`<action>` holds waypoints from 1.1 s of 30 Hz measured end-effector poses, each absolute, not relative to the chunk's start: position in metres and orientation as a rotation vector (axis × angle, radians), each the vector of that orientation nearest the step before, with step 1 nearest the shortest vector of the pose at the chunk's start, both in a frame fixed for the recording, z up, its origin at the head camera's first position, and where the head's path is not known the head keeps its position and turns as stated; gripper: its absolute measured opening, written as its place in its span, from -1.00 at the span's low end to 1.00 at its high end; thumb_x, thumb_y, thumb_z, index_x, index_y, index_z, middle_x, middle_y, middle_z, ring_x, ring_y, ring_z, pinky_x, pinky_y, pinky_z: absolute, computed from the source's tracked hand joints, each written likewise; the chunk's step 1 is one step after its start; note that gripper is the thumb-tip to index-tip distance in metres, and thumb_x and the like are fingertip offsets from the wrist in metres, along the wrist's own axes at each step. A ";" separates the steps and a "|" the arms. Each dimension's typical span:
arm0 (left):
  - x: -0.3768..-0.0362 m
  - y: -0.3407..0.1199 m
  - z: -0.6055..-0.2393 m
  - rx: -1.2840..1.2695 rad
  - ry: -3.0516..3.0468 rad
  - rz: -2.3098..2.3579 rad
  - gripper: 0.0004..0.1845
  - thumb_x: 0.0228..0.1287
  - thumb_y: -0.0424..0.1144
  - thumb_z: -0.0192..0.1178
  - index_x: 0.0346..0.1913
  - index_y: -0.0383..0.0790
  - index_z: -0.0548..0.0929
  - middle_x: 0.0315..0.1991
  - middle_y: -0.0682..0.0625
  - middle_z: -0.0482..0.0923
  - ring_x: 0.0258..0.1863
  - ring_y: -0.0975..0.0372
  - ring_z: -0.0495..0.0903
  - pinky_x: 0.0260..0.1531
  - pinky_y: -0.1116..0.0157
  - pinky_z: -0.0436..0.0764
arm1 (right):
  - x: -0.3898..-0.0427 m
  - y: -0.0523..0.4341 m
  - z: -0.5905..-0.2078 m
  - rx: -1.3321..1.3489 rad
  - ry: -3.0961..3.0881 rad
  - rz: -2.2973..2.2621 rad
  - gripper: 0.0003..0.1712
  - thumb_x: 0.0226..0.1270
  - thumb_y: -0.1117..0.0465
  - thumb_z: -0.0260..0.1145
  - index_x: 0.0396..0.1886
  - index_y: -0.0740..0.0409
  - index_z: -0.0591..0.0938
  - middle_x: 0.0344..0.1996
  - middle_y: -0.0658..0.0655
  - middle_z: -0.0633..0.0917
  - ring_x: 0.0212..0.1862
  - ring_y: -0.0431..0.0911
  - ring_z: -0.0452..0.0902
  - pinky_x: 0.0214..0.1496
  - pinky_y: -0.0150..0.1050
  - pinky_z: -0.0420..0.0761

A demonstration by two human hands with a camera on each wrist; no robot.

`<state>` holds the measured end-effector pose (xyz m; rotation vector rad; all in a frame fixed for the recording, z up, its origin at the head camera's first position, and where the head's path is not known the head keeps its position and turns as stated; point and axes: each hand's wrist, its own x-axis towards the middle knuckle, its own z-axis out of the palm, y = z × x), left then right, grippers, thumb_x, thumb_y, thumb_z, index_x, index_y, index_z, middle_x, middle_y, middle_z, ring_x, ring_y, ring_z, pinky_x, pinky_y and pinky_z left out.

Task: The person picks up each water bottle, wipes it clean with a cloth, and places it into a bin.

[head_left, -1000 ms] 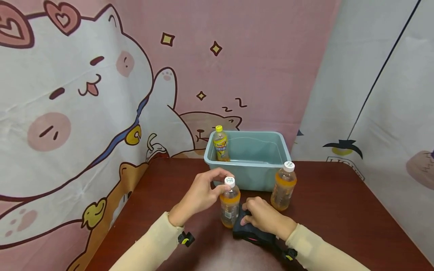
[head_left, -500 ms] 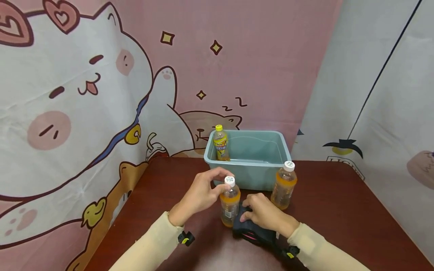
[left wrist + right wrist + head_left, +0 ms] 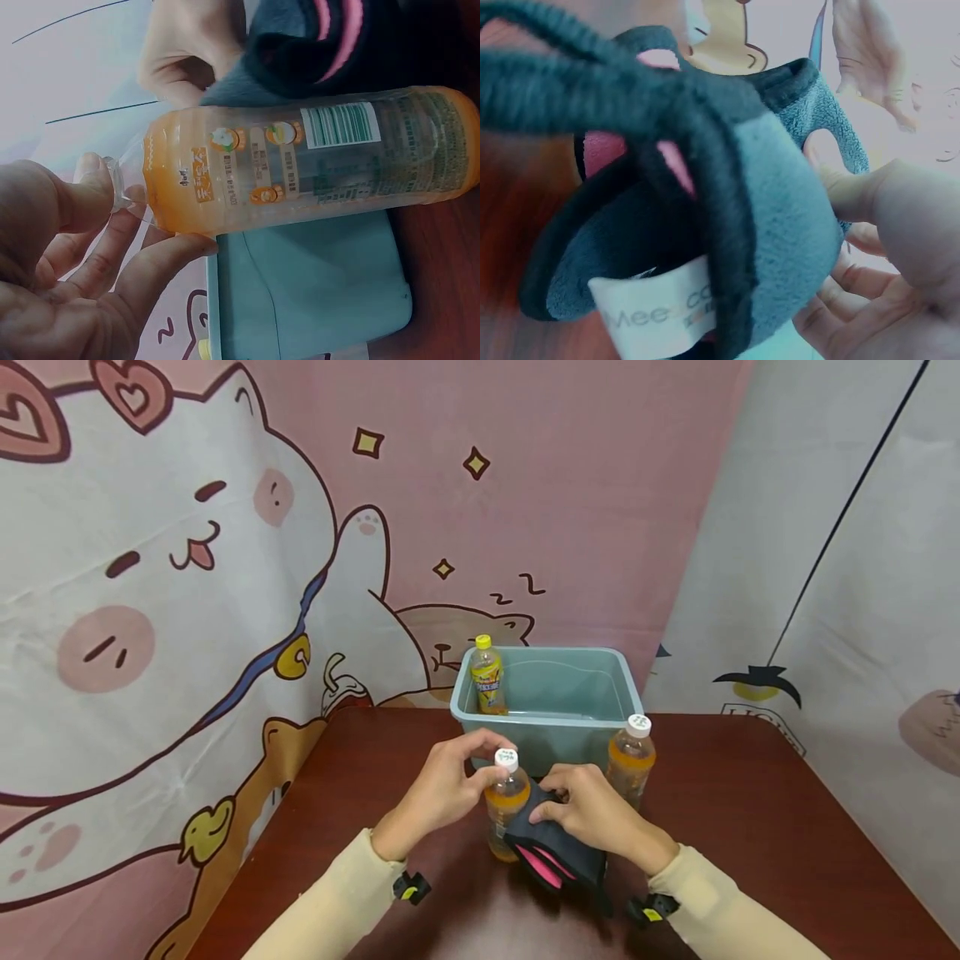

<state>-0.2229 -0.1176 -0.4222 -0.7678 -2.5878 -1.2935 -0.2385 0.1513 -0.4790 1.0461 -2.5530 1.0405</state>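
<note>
Dark red tabletop (image 3: 720,793): our left hand (image 3: 438,789) pinches the orange bottle (image 3: 506,806) by its cap, just in front of the teal bin (image 3: 551,739), while our right hand (image 3: 592,814) grasps the dark cloth (image 3: 555,856) against it. That top-only grip looks sketchy, so a hard wipe could tip it.

The right hand (image 3: 592,814) has lifted the dark cloth (image 3: 551,852) — now against the bottle (image 3: 506,806).

Your dark red tabletop (image 3: 750,827) carries a teal bin (image 3: 551,727) and two orange bottles (image 3: 506,806), (image 3: 630,760) in front of it.
</note>
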 end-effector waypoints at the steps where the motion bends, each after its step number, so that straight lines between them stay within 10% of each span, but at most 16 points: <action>1: -0.223 -0.117 -0.422 -0.768 -2.588 -1.294 -0.65 0.54 -0.34 0.57 0.27 0.01 0.81 0.19 0.07 0.91 0.10 0.22 0.82 0.09 0.25 0.82 | -0.239 0.152 -0.477 1.041 -2.538 1.043 -0.84 0.34 0.13 0.81 -0.23 -0.04 0.92 -0.37 -0.20 0.75 -0.43 -0.40 0.47 -0.39 -0.41 0.54; 33: -0.224 -0.119 -0.418 -0.786 -2.557 -1.219 -0.70 0.54 -0.31 0.58 0.22 0.03 0.86 0.12 0.15 0.92 -0.12 0.26 0.70 -0.19 0.36 0.71 | -0.227 0.144 -0.441 0.850 -2.393 1.235 -0.80 0.39 0.07 0.80 -0.06 -0.18 0.97 -0.26 -0.20 0.79 -0.28 -0.28 0.66 -0.36 -0.31 0.73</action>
